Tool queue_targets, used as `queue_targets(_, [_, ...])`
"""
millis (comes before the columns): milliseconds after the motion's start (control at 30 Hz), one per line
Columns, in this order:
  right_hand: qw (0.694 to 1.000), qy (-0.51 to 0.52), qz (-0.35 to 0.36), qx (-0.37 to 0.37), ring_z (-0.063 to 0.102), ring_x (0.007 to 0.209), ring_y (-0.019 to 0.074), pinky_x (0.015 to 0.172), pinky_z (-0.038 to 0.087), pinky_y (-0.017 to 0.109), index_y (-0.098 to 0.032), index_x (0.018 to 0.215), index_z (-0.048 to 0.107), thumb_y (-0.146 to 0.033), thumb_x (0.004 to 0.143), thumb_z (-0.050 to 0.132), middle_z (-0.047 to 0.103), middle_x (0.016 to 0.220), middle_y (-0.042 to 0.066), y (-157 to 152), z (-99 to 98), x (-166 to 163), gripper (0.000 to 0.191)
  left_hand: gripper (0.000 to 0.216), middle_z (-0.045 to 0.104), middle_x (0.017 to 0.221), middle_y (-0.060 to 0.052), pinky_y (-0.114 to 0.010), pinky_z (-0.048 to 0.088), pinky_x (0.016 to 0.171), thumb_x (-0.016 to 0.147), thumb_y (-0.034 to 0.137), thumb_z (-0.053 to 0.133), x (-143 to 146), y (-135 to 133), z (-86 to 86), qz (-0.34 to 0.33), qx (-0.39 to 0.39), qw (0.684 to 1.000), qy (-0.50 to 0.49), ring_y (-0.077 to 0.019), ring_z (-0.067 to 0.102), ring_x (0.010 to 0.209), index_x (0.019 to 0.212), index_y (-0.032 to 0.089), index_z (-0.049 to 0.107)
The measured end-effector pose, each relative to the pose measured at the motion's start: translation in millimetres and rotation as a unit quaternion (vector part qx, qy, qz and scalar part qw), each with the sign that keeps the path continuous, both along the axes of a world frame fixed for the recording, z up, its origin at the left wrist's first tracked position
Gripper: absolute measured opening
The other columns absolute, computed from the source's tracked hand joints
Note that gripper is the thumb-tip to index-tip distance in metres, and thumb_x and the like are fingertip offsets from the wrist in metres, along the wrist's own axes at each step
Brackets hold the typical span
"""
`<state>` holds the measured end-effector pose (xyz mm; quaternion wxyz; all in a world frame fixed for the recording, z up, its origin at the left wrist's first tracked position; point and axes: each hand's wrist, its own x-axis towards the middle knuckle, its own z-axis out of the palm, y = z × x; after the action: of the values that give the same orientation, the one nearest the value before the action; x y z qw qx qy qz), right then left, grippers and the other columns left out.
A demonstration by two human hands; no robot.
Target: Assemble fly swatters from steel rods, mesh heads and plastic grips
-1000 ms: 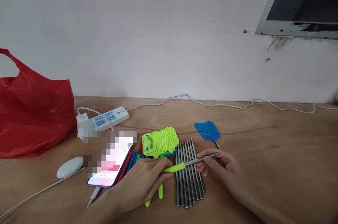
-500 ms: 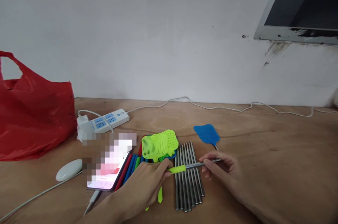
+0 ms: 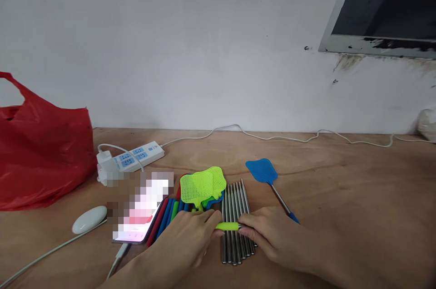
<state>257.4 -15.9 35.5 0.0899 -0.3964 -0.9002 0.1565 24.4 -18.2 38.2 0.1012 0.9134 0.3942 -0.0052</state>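
Observation:
My left hand (image 3: 185, 239) is closed around a lime-green handle sleeve (image 3: 227, 226), held crosswise over a row of several steel rods (image 3: 235, 216) lying on the wooden table (image 3: 340, 189). My right hand (image 3: 272, 237) grips the other end, fingers closed right against the sleeve; the rod it holds is hidden in the hand. Behind my left hand lie lime-green swatter heads (image 3: 202, 184) stacked on blue ones, beside blue, red and green handle sleeves (image 3: 168, 214). A finished blue fly swatter (image 3: 262, 172) lies to the right of the rods.
A lit phone (image 3: 139, 216) lies left of the sleeves with a cable running off the front edge. A white oval device (image 3: 89, 219), a white power strip (image 3: 131, 157) and a red plastic bag (image 3: 41, 148) stand at the left. A white cord runs along the wall.
My right hand slid left along the rod until it met the green sleeve, and the bare steel that stuck out to the right is no longer seen. Both hands dropped closer to the rods.

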Motion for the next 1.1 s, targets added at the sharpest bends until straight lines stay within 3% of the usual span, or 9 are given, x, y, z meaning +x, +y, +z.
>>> queue_targets(100, [0.997, -0.054, 0.017, 0.049, 0.06, 0.057, 0.0167, 0.051, 0.024, 0.03, -0.019, 0.082, 0.057, -0.018, 0.099, 0.046, 0.07, 0.073, 0.001, -2, -10.5, -3, 0.02, 0.02, 0.071, 0.088, -0.005, -0.033, 0.039, 0.058, 0.102, 0.022, 0.037, -2, -6, -6.8, 0.018, -0.028, 0.999, -0.002, -0.0258, 0.065, 0.07, 0.097, 0.02, 0.056])
queue_targets(200, [0.988, -0.082, 0.05, 0.117, 0.059, 0.054, 0.0166, 0.048, 0.018, 0.032, -0.02, 0.083, 0.055, -0.016, 0.097, 0.048, 0.069, 0.072, 0.0, -2, -14.4, 1, 0.016, 0.035, 0.068, 0.087, -0.005, -0.034, 0.046, 0.072, 0.104, 0.038, 0.031, -8, -12, -4.9, 0.084, -0.11, 0.987, -0.079, -0.0247, 0.063, 0.081, 0.096, 0.022, 0.061])
queue_targets(267, [0.98, -0.076, 0.069, 0.173, 0.06, 0.056, 0.0172, 0.049, 0.019, 0.032, -0.021, 0.083, 0.055, -0.014, 0.096, 0.047, 0.068, 0.072, 0.0, -1, -13.5, 8, 0.017, 0.043, 0.066, 0.088, -0.002, -0.031, 0.048, 0.078, 0.101, 0.052, 0.033, -16, -14, 0.7, 0.144, -0.208, 0.956, -0.145, -0.0217, 0.063, 0.086, 0.094, 0.024, 0.065])
queue_targets(367, [0.965, -0.042, 0.054, 0.254, 0.062, 0.062, 0.0183, 0.05, 0.023, 0.031, -0.021, 0.083, 0.055, -0.012, 0.099, 0.041, 0.067, 0.074, 0.001, 3, -12.2, 23, 0.022, 0.05, 0.066, 0.085, 0.0, -0.028, 0.049, 0.07, 0.096, 0.061, 0.034, -32, -14, 8.5, 0.213, -0.319, 0.907, -0.171, -0.0193, 0.063, 0.079, 0.091, 0.025, 0.068])
queue_targets(467, [0.975, -0.009, -0.014, 0.22, 0.062, 0.063, 0.0172, 0.052, 0.029, 0.028, -0.021, 0.087, 0.056, -0.014, 0.1, 0.039, 0.068, 0.079, 0.001, 8, -14.8, 35, 0.022, 0.052, 0.067, 0.084, 0.0, -0.027, 0.049, 0.069, 0.098, 0.059, 0.027, -41, -17, 9.4, 0.228, -0.247, 0.925, -0.176, -0.0197, 0.064, 0.079, 0.085, 0.027, 0.066])
queue_targets(667, [0.975, 0.104, -0.166, 0.105, 0.056, 0.056, 0.0165, 0.055, 0.034, 0.028, -0.022, 0.086, 0.058, -0.032, 0.102, 0.04, 0.059, 0.064, -0.002, 16, -23.1, 35, 0.026, 0.038, 0.063, 0.071, -0.003, -0.03, 0.039, 0.059, 0.097, 0.047, 0.033, -39, -19, -0.7, 0.25, -0.058, 0.961, -0.104, -0.022, 0.06, 0.067, 0.082, 0.024, 0.059])
queue_targets(800, [0.967, 0.157, -0.183, 0.085, 0.051, 0.055, 0.0156, 0.055, 0.033, 0.028, -0.022, 0.081, 0.057, -0.036, 0.1, 0.041, 0.053, 0.061, -0.003, 23, -24.1, 28, 0.029, 0.042, 0.06, 0.063, -0.004, -0.031, 0.028, 0.054, 0.098, 0.041, 0.031, -35, -11, -4.1, 0.274, 0.023, 0.961, 0.016, -0.0226, 0.058, 0.058, 0.068, 0.022, 0.053])
queue_targets(1100, [0.951, 0.233, -0.192, 0.063, 0.054, 0.062, 0.0159, 0.058, 0.037, 0.028, -0.021, 0.078, 0.06, -0.038, 0.099, 0.043, 0.055, 0.065, -0.002, 33, -41.1, 21, 0.032, 0.048, 0.065, 0.064, -0.008, -0.031, 0.023, 0.052, 0.099, 0.04, 0.038, -26, -5, -9.3, 0.272, 0.049, 0.958, 0.083, -0.0263, 0.064, 0.063, 0.06, 0.02, 0.058])
